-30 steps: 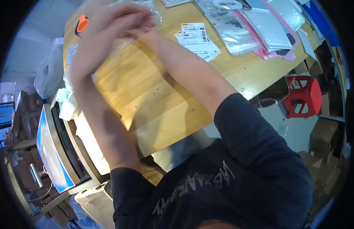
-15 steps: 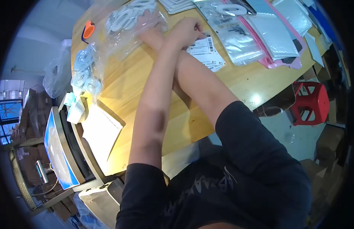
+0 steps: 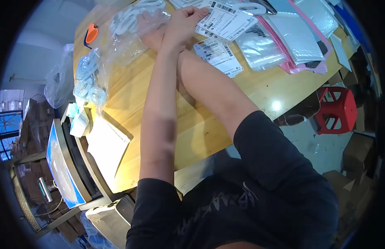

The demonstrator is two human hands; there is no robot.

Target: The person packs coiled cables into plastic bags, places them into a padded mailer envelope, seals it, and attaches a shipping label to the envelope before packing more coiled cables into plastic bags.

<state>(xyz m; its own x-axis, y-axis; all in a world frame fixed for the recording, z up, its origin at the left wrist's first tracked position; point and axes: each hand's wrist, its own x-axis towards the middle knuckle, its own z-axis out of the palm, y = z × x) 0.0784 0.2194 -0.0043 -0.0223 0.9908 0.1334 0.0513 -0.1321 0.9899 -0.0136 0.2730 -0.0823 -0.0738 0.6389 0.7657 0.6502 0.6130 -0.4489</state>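
My arms cross, the left forearm lying over the right. My left hand (image 3: 185, 24) is closed, pinching printed shipping labels (image 3: 226, 20) at their edge between thumb and fingers. Another shipping label (image 3: 219, 57) lies on the table just below them. My right hand (image 3: 151, 32) reaches to a clear plastic bag (image 3: 128, 47) holding several white oval loops (image 3: 132, 20). Film covers part of that hand, so its grip is unclear. A second bag of pale loops (image 3: 88, 74) lies to the left.
Clear packaging bags (image 3: 261, 50), a white bubble mailer (image 3: 298, 39) and pink packaging (image 3: 323, 66) lie at the right. An orange-handled tool (image 3: 91, 34) is at the far left. A monitor (image 3: 64, 162) stands left of the table (image 3: 196, 137); a red stool (image 3: 337, 110) is at right.
My left hand has lifted labels up from the table, uncovering the label beneath. My right hand has shifted slightly left at the bag.
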